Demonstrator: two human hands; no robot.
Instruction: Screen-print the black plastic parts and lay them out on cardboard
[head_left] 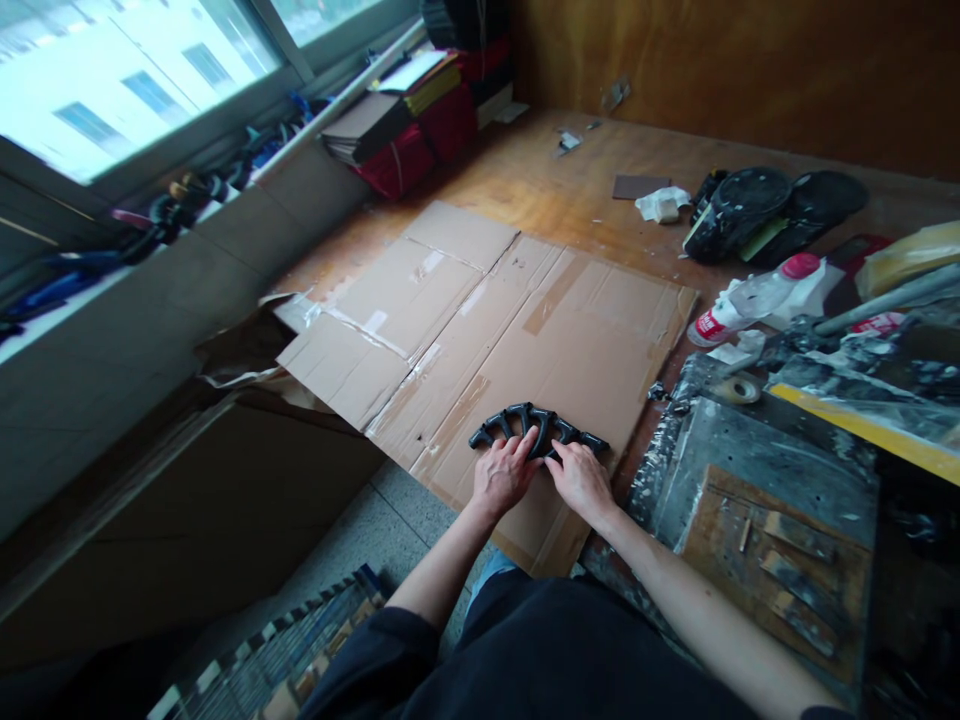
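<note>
A black curved openwork piece (525, 422), arched with several gaps, lies on a flattened cardboard sheet (495, 330) near its front edge. My left hand (501, 474) rests on the piece's lower middle, fingers laid over it. My right hand (581, 478) touches it just to the right, fingers pressed on its lower rim. Both hands meet at the piece's centre.
A paint-stained work board (757, 480) with wood scraps sits to the right. Behind it lie a white bottle with red cap (757, 295), tape roll (739, 388), black bags (757, 210) and a yellow bar (862, 425). Stacked books (405, 120) stand by the window. A cardboard box (247, 350) is left.
</note>
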